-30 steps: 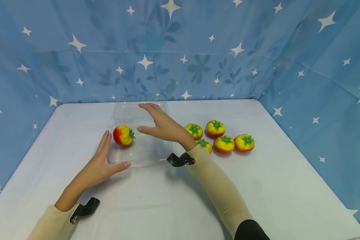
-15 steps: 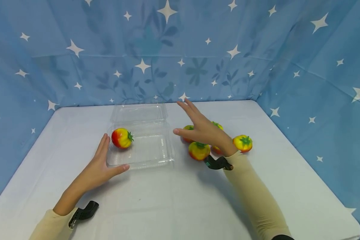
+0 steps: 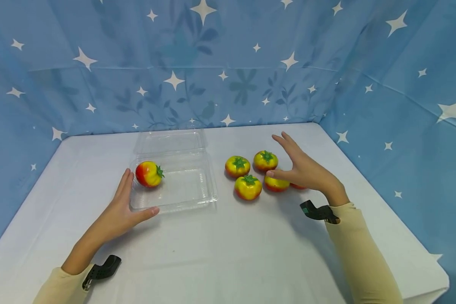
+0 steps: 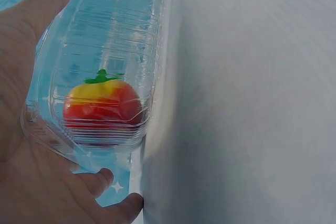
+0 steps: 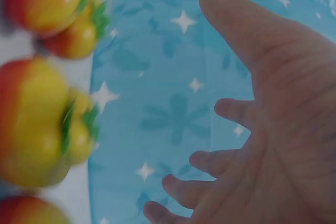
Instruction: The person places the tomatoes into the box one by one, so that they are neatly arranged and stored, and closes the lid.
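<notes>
A red-and-yellow tomato-like fruit (image 3: 149,174) with a green leafy top lies tipped on its side in the left part of a clear plastic clamshell box (image 3: 186,204), its lid folded back. My left hand (image 3: 115,215) is at the box's left front corner, fingers straight along the left wall and thumb along the front; the left wrist view shows the fruit (image 4: 105,106) through the wall. My right hand (image 3: 305,169), fingers spread and holding nothing, hovers over the right side of several similar fruits (image 3: 248,188) on the table. It hides part of the rightmost ones.
The fruits stand right of the box on a white-covered table (image 3: 220,261), some nearly touching. The transparent lid (image 3: 171,141) lies at the back, near the blue star-patterned curtain (image 3: 197,50), which also runs along the right side.
My right hand has moved right, from above the box to above the right side of the fruit group. My left hand keeps its place at the box, and the fruit in the box stays put.
</notes>
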Available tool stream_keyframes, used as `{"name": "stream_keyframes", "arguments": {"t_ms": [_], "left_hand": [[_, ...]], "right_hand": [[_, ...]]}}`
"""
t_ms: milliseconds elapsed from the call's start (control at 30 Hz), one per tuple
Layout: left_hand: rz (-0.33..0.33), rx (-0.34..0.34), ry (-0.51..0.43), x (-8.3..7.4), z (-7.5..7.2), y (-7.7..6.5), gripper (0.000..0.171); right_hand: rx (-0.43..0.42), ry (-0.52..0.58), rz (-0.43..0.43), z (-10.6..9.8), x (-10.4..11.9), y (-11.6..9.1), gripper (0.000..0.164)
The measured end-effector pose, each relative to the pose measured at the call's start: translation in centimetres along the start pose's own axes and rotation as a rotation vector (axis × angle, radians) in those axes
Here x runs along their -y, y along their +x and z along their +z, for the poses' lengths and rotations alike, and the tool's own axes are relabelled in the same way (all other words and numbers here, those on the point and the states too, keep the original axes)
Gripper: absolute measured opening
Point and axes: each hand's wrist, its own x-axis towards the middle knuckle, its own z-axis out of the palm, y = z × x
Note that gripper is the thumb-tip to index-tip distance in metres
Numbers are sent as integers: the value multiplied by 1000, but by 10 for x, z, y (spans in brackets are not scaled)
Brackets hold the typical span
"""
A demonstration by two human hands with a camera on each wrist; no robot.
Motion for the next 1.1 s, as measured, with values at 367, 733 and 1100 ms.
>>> {"name": "stream_keyframes", "arguments": {"t_ms": [367, 733, 1100], "left_hand": [[2, -10, 2, 2, -1, -2, 131], [11, -6, -11, 3, 1, -2, 130], [12, 0, -7, 1, -2, -1, 131]], "right_hand": [[21, 86, 45, -3, -43, -25, 109], [69, 91, 107, 7, -71, -26, 105], [66, 4, 135, 17, -80, -22, 74]]}}
